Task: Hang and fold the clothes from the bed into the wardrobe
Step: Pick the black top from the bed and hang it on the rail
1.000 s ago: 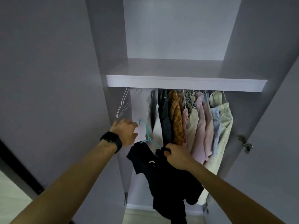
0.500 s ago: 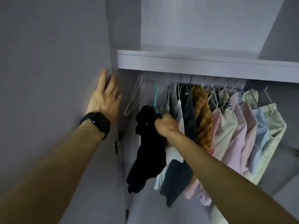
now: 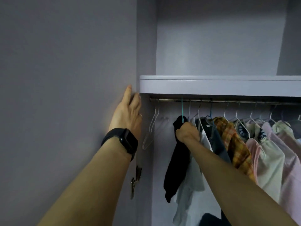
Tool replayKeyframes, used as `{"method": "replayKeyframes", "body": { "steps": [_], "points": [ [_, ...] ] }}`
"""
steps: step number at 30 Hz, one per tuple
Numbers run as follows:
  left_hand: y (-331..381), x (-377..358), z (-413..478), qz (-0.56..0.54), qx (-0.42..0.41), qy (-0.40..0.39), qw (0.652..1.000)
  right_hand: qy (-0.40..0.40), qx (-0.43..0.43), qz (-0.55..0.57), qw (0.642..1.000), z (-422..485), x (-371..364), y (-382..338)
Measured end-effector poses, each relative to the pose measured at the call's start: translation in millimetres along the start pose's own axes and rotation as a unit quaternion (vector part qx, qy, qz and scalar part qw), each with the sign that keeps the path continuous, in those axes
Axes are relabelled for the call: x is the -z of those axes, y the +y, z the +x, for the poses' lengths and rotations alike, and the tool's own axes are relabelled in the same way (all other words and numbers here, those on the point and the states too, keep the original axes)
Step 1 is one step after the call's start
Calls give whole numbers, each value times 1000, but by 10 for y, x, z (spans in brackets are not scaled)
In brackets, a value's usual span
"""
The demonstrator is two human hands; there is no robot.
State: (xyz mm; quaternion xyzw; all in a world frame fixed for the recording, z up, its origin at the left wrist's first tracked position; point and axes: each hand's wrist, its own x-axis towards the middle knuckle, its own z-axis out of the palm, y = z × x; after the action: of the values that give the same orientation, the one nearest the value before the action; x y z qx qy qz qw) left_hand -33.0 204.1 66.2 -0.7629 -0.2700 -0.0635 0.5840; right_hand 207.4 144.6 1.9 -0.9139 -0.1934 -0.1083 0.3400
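Note:
A black garment (image 3: 175, 157) hangs on a teal hanger (image 3: 182, 110) whose hook sits over the wardrobe rail (image 3: 228, 101). My right hand (image 3: 189, 132) is shut on the garment at the hanger's shoulder, just under the rail. My left hand (image 3: 128, 111), with a black watch on the wrist, lies flat and open against the inside of the open wardrobe door (image 3: 65, 95), beside the shelf's left end. To the right hang a white top (image 3: 193, 173), a dark one, an orange checked shirt (image 3: 234, 144) and several pale pink and cream shirts (image 3: 276, 152).
An empty white wire hanger (image 3: 150, 128) hangs at the rail's left end. A pale shelf (image 3: 219, 86) runs above the rail, with an open compartment over it. A metal door hinge (image 3: 136, 178) sticks out low on the left.
My right hand has lifted the black garment and set its teal hanger's hook over the rail. My left hand left the hanger and now presses flat on the door. The view has moved closer.

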Motion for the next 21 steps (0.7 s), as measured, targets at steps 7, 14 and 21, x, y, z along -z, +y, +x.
{"method": "replayKeyframes", "body": {
  "steps": [7, 14, 21],
  "points": [
    [-51, 38, -12, -19, -23, -17, 999, -78, -26, -66, 994, -125, -227, 285],
    [-123, 146, -22, -24, -46, -53, 997, -31, -11, 4, 999, -91, 116, -14],
    [-26, 15, -11, 15, -19, -14, 1000, -1, -1, 19, 1000, 397, 108, -101]
  ]
}}
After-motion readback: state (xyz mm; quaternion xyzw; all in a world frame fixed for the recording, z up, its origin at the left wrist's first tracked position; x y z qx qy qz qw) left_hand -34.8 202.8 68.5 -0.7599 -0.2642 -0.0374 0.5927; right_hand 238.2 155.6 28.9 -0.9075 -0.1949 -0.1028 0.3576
